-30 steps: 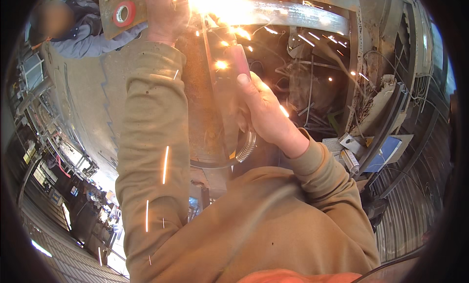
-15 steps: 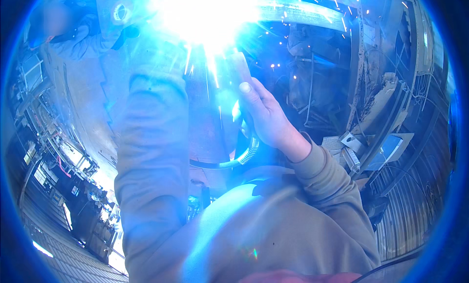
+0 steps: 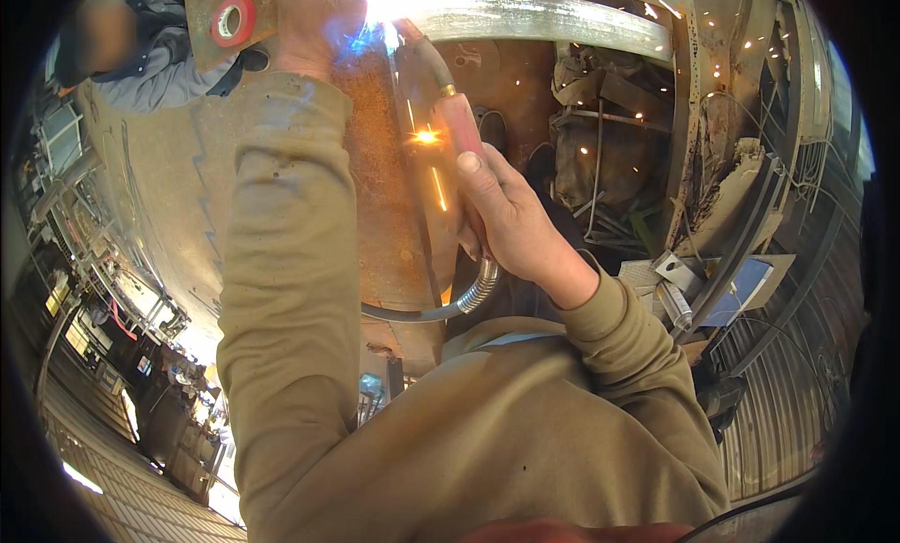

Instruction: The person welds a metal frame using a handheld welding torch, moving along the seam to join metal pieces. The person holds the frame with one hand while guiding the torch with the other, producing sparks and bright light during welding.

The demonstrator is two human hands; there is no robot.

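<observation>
Head view: right hand wrapped shut around the red-handled welding torch, thumb along the grip for steady aim, nozzle angled up toward twelve o'clock to meet the bright arc at the seam. Grey ribbed torch hose looping down toward six o'clock, slack enough to leave the wrist free. Left hand raised at eleven o'clock, pressed against the rusty brown steel plate, seemingly as a brace; how far open, cannot tell. Curved bare-metal band running toward one o'clock, just beside the arc. Red tape roll at ten o'clock, beside another person's grey sleeve.
</observation>
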